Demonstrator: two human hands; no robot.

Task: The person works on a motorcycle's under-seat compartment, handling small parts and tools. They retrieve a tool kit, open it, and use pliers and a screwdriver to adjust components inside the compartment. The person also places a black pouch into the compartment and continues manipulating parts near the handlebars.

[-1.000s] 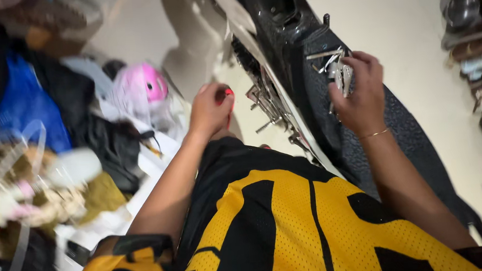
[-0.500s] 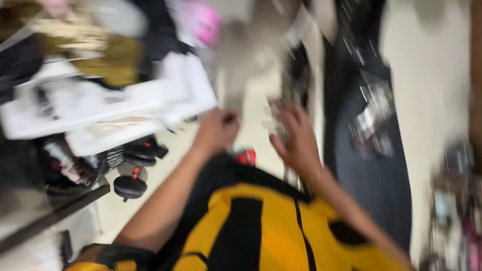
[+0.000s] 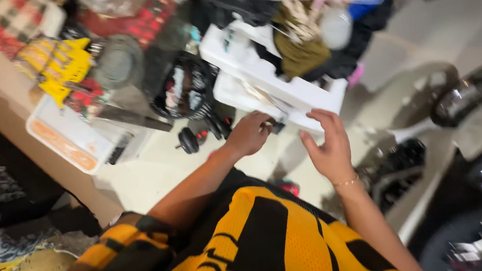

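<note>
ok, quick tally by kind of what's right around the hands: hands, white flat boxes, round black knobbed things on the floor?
Hands: 2, left hand and right hand
White flat boxes: 2, upper box and lower box
Round black knobbed things: 1, black wheel-like piece
Total: 5

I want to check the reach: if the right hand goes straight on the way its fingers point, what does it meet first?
Probably the white flat box: the right hand, fingers spread, points up at its near edge and seems nearly to touch it. Depth is unclear.
</note>
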